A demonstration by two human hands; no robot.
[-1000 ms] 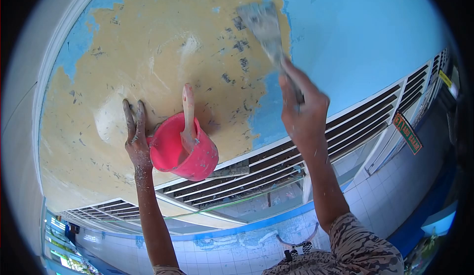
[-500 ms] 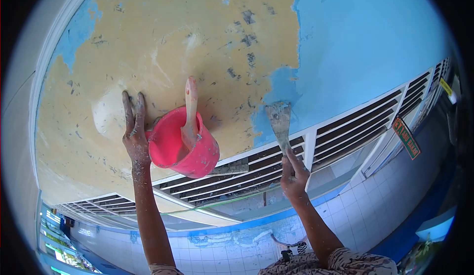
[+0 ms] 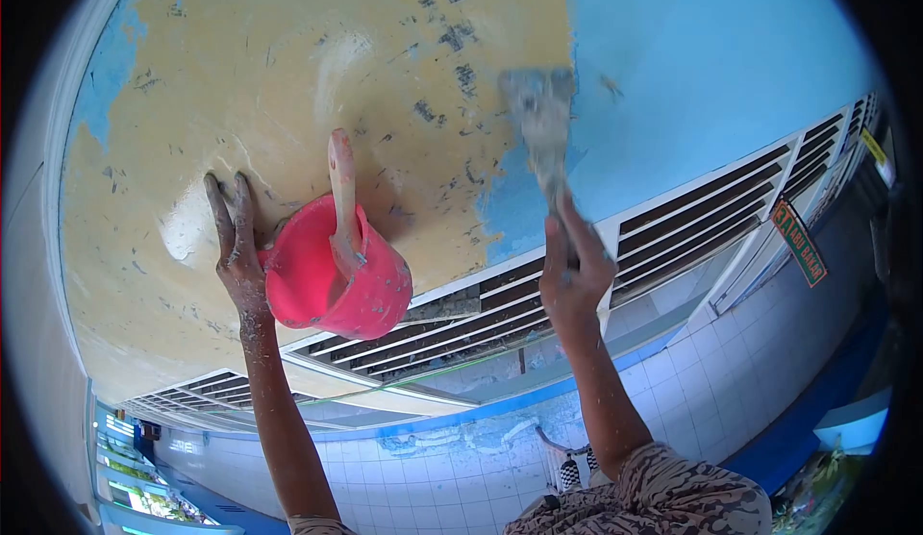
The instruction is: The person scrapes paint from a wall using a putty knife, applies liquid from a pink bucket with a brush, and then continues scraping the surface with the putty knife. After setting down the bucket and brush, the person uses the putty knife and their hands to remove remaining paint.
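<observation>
My left hand (image 3: 240,264) grips the side of a pink plastic dipper (image 3: 380,290), with two fingers stretched up against the wall; the grip itself is partly hidden. A paintbrush (image 3: 343,184) stands in the dipper, its handle pointing up and its bristles inside. In my right hand (image 3: 579,280) is a paint scraper (image 3: 543,122), its wide blade blurred by motion at the border between bare tan wall (image 3: 260,83) and blue paint (image 3: 692,83). Dark smears and scraped patches mark the tan part.
White louvred vents (image 3: 711,213) run along below the painted wall. A green sign (image 3: 800,242) juts out at the right. Pale tiles (image 3: 442,482) cover the lower wall, under a peeling blue band. A thin green cord (image 3: 423,377) crosses in front of the vents.
My right hand has moved the scraper up the wall, from the blue patch near the vents to higher along the paint border. The left hand and dipper appear slightly further left in view.
</observation>
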